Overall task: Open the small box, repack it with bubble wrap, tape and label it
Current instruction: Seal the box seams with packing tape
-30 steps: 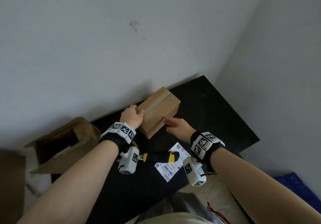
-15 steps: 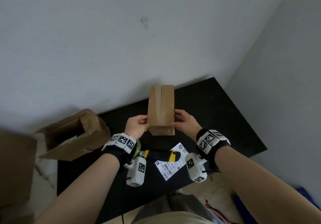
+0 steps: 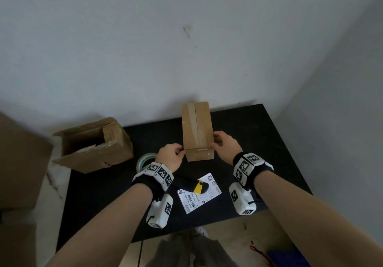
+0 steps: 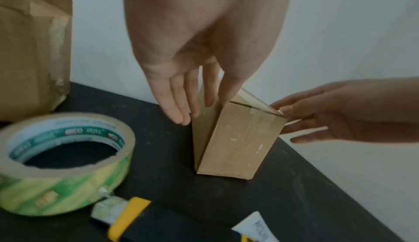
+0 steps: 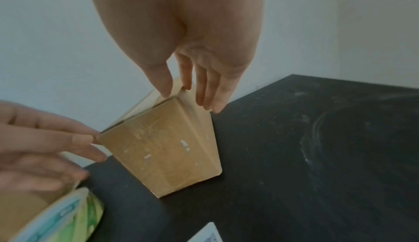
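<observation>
A small brown cardboard box [image 3: 198, 130] lies on the black table [image 3: 259, 142], its taped seam on top and its long side running away from me. My left hand [image 3: 172, 157] touches the box's near left corner, straight fingers [image 4: 179, 109] down the side and thumb at the top edge. My right hand [image 3: 224, 146] touches the near right corner the same way, fingers [image 5: 211, 100] straight along the side. A tape roll [image 4: 61, 159] lies left of the box. A white label [image 3: 199, 192] and a black-and-yellow cutter [image 4: 129, 215] lie nearer to me.
An open, larger cardboard box [image 3: 93, 144] rests at the table's left edge, with more cardboard [image 3: 18, 163] further left. Walls close in behind the table and on its right. The table's right half [image 5: 317, 156] is bare black surface.
The small box has turned from a diagonal to lengthwise away from me. Both hands have come to its near corners, one on each side.
</observation>
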Tool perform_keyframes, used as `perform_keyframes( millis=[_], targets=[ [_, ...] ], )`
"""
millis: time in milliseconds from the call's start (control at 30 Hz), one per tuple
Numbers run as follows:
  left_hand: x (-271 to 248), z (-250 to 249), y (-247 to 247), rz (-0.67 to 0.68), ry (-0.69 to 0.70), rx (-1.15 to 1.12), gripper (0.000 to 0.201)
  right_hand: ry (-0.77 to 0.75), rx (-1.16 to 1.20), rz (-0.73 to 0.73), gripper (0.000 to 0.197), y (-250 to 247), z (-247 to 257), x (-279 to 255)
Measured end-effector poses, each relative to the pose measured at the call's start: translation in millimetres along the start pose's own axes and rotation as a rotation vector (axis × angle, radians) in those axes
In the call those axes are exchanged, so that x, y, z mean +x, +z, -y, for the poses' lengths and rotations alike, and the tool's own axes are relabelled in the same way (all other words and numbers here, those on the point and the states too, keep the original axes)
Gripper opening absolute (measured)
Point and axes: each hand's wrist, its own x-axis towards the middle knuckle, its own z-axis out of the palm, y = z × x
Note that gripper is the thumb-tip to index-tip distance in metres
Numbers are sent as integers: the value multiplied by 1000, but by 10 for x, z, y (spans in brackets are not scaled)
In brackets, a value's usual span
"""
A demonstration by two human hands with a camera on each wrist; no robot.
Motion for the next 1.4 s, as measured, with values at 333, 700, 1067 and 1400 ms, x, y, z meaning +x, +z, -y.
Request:
perform_keyframes(
  millis=[333,700,1067,1400],
  targets=[
    [-367,495,-257,-4,99,534,27,-329,-449,-309,24,279,19,-465],
    [-651,1279,-179,147,133,495,52,-352,-578,-46,34,1191,84,-718],
    [-372,1441,68,73,216,563,52,-204,-527,78,36,1599,34,-647],
    [-486,1626,-29,-72,256,370,22,-186,-509,107,38,1610,16,-575]
  ],
)
